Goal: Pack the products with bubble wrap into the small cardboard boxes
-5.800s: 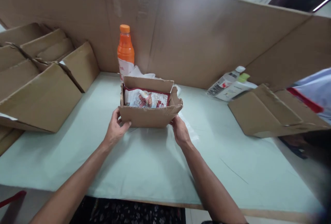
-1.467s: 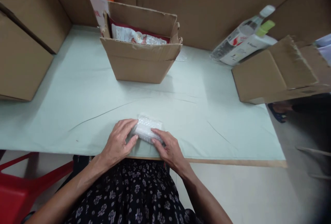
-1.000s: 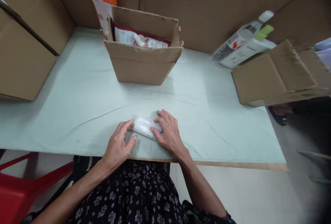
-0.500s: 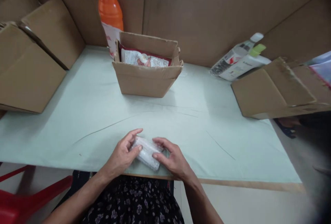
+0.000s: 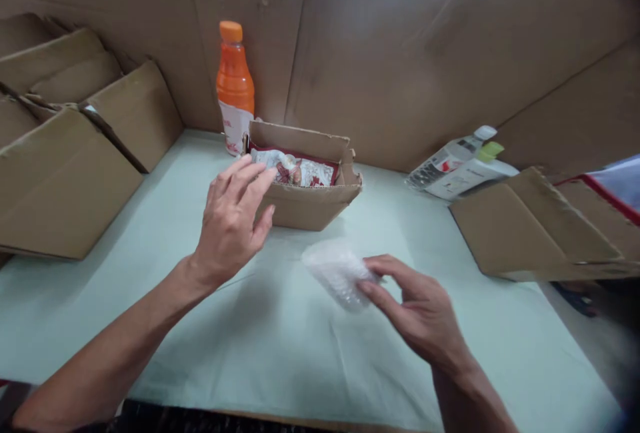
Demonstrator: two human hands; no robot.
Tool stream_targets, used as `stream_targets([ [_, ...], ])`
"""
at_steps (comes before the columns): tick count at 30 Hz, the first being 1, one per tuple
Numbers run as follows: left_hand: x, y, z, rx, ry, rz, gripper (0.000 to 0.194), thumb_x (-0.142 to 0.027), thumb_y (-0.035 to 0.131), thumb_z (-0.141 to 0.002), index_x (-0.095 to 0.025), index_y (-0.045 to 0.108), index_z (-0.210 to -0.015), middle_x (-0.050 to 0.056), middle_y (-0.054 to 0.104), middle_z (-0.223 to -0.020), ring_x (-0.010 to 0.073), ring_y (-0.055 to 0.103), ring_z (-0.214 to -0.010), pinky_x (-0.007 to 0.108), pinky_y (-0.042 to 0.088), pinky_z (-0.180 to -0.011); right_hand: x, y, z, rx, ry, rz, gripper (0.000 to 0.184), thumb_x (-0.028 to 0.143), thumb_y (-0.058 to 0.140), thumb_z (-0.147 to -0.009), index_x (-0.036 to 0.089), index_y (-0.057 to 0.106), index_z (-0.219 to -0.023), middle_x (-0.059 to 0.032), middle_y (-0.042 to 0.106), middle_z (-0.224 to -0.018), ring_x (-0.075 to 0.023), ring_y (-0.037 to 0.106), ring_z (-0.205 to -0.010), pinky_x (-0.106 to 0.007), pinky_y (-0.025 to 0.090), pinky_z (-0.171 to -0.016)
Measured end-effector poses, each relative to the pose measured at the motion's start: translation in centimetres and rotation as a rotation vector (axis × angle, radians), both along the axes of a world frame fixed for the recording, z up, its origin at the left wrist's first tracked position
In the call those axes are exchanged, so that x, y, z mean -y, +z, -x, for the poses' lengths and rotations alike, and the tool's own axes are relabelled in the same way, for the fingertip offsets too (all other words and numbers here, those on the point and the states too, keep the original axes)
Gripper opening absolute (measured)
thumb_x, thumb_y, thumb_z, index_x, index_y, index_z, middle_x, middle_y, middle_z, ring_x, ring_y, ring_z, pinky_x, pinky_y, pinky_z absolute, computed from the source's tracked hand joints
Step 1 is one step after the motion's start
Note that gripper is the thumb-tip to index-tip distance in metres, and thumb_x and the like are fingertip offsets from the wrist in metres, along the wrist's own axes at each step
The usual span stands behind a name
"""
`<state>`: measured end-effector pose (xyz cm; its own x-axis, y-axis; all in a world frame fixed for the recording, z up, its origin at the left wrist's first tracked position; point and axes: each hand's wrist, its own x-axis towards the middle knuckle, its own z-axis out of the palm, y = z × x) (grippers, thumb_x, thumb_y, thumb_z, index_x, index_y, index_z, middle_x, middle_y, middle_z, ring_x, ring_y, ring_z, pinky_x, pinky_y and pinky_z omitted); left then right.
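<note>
In my right hand is a bundle of clear bubble wrap, pinched at its right end between thumb and fingers and raised over the table. Whatever the wrap encloses, if anything, I cannot make out. My left hand holds nothing; its fingers are apart, reaching toward the front left of a small open cardboard box. Whether the fingertips touch the box is unclear. Inside the box stand printed white and red packets, partly covered by my left fingers.
An orange-capped bottle stands behind the box, against a cardboard wall. Larger cardboard boxes are at the left. At the right lean a clear bottle and a white bottle, beside another open box. Pale green cloth covers the table.
My left hand has let go of the bubble-wrap bundle and moved up to the box. My right hand has lifted the bundle and carried it forward and right. The view has tilted up.
</note>
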<state>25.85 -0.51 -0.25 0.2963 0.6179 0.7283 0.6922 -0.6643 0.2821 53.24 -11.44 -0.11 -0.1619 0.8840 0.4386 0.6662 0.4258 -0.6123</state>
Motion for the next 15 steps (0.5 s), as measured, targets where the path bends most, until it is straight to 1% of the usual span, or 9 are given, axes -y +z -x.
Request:
stream_targets([
  [2,-1.1,-0.3,-0.1,-0.056,0.004,-0.025,0.031,-0.012,0.054,-0.092,-0.019,0.064,-0.12,0.008,0.07,-0.114,0.0285,0.061,-0.123,0.052,0.044,-0.11,-2.1,2.2,-0.8,0.042,-0.071,-0.117,0.011,0.026,0.071,-0.092,0.027,0.071,-0.103,0.0002,0.074,-0.091,-0.0155,0.07,-0.076,-0.027,0.057,-0.071],
  [4,-1.2,-1.2,0.0,-0.1,-0.038,-0.042,0.023,-0.008,0.051,-0.092,-0.02,0.067,-0.105,0.005,0.072,-0.1,0.023,0.068,-0.104,0.048,0.045,-0.108,-4.7,4.4,-1.3,0.107,-0.13,-0.221,0.01,0.027,0.072,-0.092,0.028,0.071,-0.101,0.0015,0.073,-0.088,-0.0144,0.068,-0.073,-0.027,0.055,-0.071],
  [6,-0.7,-2.2,0.3,-0.113,-0.076,-0.061,0.022,-0.006,0.051,-0.092,-0.02,0.066,-0.1,0.005,0.072,-0.098,0.0197,0.068,-0.094,0.047,0.044,-0.108,-7.8,6.3,-1.2,0.186,-0.144,-0.279,0.007,0.028,0.071,-0.092,0.026,0.071,-0.099,0.002,0.073,-0.086,-0.0136,0.066,-0.072,-0.027,0.053,-0.07],
  [8,-0.1,-2.8,0.5,-0.115,-0.089,-0.079,0.022,-0.004,0.052,-0.091,-0.02,0.064,-0.101,0.005,0.073,-0.1,0.0195,0.068,-0.094,0.048,0.044,-0.108,-11.4,7.5,-0.3,0.281,-0.087,-0.272,0.009,0.029,0.067,-0.094,0.024,0.071,-0.1,0.0016,0.073,-0.089,-0.0134,0.066,-0.074,-0.027,0.051,-0.069],
  [9,0.0,-3.0,0.6,-0.116,-0.09,-0.087,0.022,-0.003,0.053,-0.091,-0.019,0.064,-0.102,0.006,0.073,-0.101,0.0197,0.068,-0.095,0.048,0.044,-0.108,-13.3,7.7,0.4,0.349,-0.039,-0.246,0.011,0.029,0.065,-0.094,0.023,0.071,-0.101,0.0015,0.074,-0.09,-0.0135,0.066,-0.075,-0.026,0.05,-0.068],
  [11,0.0,-3.0,0.6,-0.121,-0.094,-0.089,0.023,-0.002,0.054,-0.09,-0.019,0.063,-0.103,0.006,0.073,-0.101,0.0201,0.068,-0.096,0.048,0.045,-0.106,-16.9,7.3,2.2,0.541,0.056,-0.177,0.012,0.027,0.063,-0.094,0.021,0.072,-0.1,0.0012,0.074,-0.089,-0.0147,0.067,-0.076,-0.026,0.047,-0.067],
  [13,-0.1,-2.8,0.6,-0.118,-0.099,-0.076,0.022,-0.001,0.054,-0.09,-0.017,0.063,-0.103,0.007,0.072,-0.1,0.0202,0.068,-0.095,0.048,0.046,-0.105,-19.7,6.2,4.1,0.764,0.126,-0.105,0.01,0.023,0.064,-0.091,0.019,0.073,-0.095,0.0002,0.074,-0.086,-0.017,0.068,-0.076,-0.026,0.043,-0.065],
  [15,-0.3,-2.6,0.7,-0.112,-0.108,-0.06,0.023,0.0,0.054,-0.089,-0.017,0.063,-0.103,0.007,0.072,-0.1,0.02,0.068,-0.095,0.048,0.045,-0.106,-21.6,4.7,5.8,0.943,0.194,-0.033,0.009,0.018,0.066,-0.087,0.019,0.073,-0.091,-0.0009,0.074,-0.08,-0.0179,0.068,-0.073,-0.025,0.038,-0.062],
])
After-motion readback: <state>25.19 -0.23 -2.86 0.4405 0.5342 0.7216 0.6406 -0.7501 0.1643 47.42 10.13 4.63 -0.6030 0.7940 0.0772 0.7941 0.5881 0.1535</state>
